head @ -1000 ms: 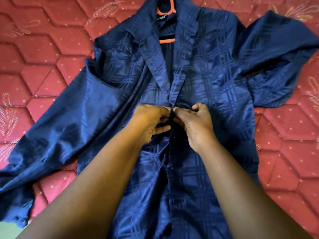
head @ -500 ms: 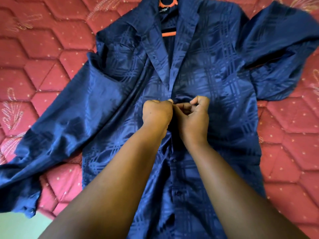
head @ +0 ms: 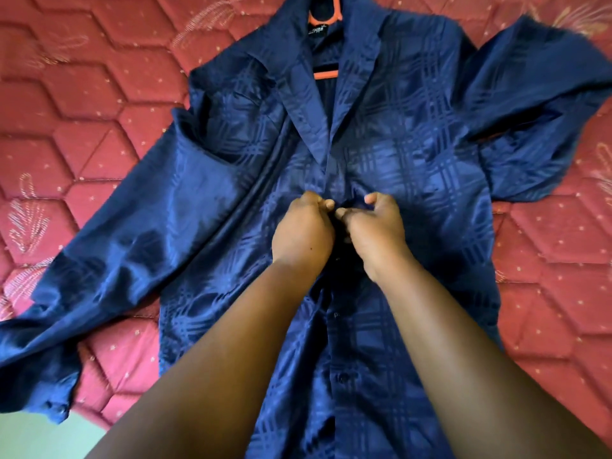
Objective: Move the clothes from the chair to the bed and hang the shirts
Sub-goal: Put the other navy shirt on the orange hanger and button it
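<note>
A navy satin shirt (head: 397, 154) lies front-up on the red quilted mattress (head: 82, 104), collar toward 12 o'clock, an orange hanger (head: 326, 74) showing inside the neck. Left hand (head: 303, 231) and right hand (head: 377, 230) meet at the placket, fingers curled and pinching the two front edges together (seemingly over a button, which is hidden). The cloth looks light, limp and slippery, likely to slide off a loose hold; the stitched placket and collar seem the firmest places to pinch, and the hanger the part to lift by. Compared with half a second ago, the hands sit a shade lower on the placket, the right thumb lifted slightly.
</note>
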`<state>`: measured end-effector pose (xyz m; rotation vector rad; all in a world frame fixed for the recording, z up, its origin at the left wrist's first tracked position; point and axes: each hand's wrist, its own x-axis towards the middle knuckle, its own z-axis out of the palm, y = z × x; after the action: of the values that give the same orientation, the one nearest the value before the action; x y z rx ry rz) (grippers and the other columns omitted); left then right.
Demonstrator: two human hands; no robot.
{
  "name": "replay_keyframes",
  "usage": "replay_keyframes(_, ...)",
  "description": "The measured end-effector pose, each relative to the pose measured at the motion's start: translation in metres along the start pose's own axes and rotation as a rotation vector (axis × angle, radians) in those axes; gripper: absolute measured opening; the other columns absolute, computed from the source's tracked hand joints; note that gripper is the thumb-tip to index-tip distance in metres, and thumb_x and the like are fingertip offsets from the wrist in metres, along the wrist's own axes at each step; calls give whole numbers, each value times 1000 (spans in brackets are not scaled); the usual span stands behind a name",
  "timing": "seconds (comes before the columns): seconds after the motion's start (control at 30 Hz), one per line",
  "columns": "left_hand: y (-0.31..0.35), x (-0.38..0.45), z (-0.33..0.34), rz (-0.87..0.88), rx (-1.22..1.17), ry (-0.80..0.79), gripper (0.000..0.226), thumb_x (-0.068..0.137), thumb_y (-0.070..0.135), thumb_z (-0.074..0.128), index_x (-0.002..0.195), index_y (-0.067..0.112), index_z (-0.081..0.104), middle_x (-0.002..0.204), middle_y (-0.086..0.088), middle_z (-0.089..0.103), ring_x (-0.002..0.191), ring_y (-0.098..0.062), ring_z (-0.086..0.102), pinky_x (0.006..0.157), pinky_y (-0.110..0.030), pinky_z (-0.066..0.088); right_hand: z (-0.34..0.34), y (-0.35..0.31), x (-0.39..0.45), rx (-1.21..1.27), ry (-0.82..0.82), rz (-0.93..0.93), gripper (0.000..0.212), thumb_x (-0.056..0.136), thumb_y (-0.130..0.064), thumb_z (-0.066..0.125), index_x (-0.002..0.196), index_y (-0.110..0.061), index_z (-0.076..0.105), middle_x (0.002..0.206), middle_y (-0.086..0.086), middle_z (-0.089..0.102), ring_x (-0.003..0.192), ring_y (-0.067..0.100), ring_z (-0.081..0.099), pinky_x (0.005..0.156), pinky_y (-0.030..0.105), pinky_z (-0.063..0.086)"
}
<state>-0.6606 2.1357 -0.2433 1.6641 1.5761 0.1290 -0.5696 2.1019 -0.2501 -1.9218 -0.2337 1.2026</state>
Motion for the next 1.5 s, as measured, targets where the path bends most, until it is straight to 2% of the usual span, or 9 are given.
replay_keyframes(0.13,-4,4,0,80,-39,-1,38,98,18,47,135,25,41,85,-8,63,76,-29,57,64,-37,44,-19,-11,11,32,62,158,31,83,-7,72,89,-20,44,74,7,55,51,14,47,40,22,48)
replay_keyframes(0.27,3,29,-13,-167,-375,-80,36,96,10,39,125,24,56,76,-5,63,55,-20,58,46,-28,50,-26,-39,19,-178,210,-174,23,81,-35,70,79,-21,52,73,7,61,59,23,53,66,51,57)
replay_keyframes(0.43,22,56,-31,-107,-468,-134,22,99,13,51,120,15,56,64,-5,59,49,-17,56,42,-24,48,3,-77,20,-430,66,-315,47,80,-53,70,60,-18,46,60,3,56,67,33,65,65,50,58)
replay_keyframes(0.63,34,78,-31,159,-307,-175,53,97,6,55,147,17,39,85,-5,58,74,-20,61,65,-37,60,4,-71,56,-100,29,-102,11,86,-12,69,90,-18,61,80,4,64,77,24,66,61,36,58)
replay_keyframes(0.83,29,76,-16,155,-232,-168,7,91,15,67,92,15,60,72,4,59,68,-12,57,65,-26,50,-13,-44,54,298,-40,106,21,88,4,63,100,-14,62,93,3,68,76,13,64,60,24,50)
replay_keyframes(0.93,27,73,-11,157,-170,-143,5,94,14,61,99,13,64,82,2,62,75,-12,57,62,-19,45,-15,-40,52,315,-92,82,25,87,6,61,106,-10,67,96,6,72,79,15,69,63,24,51)
replay_keyframes(1.17,32,65,-8,416,469,-37,24,99,26,51,112,7,59,116,-13,58,99,-34,58,77,-42,49,-23,-44,43,280,30,38,19,93,4,59,87,-12,68,86,8,66,62,13,63,57,21,54)
replay_keyframes(1.37,30,65,-14,258,62,2,15,92,24,57,88,11,64,82,-3,65,78,-23,62,66,-32,49,-13,-48,41,-71,58,-144,15,86,-25,74,97,-17,67,84,-6,65,78,12,63,70,30,56)
replay_keyframes(1.5,18,70,-40,13,-312,171,20,73,28,60,67,9,63,64,-11,68,67,-30,69,65,-46,59,-8,-61,36,-115,243,-370,17,88,-22,71,100,-10,71,66,-12,58,65,8,59,67,30,53)
